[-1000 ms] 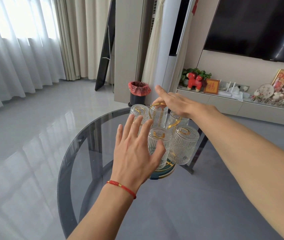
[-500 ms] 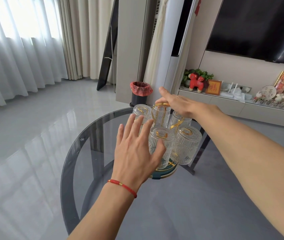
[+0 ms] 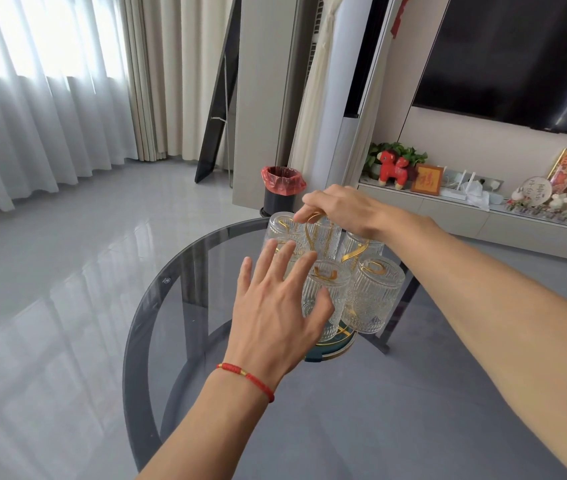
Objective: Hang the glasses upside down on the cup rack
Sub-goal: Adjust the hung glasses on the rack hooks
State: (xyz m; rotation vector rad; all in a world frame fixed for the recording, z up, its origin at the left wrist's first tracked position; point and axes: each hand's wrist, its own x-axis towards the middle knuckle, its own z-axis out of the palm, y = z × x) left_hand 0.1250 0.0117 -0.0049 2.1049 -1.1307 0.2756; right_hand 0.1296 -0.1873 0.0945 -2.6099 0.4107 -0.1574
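The cup rack [image 3: 331, 351] has a dark green and gold base and gold arms, and stands on the round smoked-glass table [image 3: 185, 306]. Several ribbed clear glasses hang upside down on it: a near one [image 3: 327, 289], one to the right [image 3: 377, 296] and one at the far left [image 3: 280, 225] among them. My right hand [image 3: 342, 209] reaches over the top, fingers curled onto the rack's gold loop handle [image 3: 309, 221]. My left hand [image 3: 271, 317] is spread flat in front of the glasses, thumb against the near one, holding nothing.
The rack stands near the table's far edge. Beyond it are a black bin with a red liner [image 3: 282, 188], a low cabinet [image 3: 465, 216] with ornaments, and a wall TV [image 3: 517, 57]. Grey tiled floor and curtains lie to the left.
My right hand's fingers, stretched out before, have curled down onto the gold loop handle. My left hand has stayed spread in front of the glasses.
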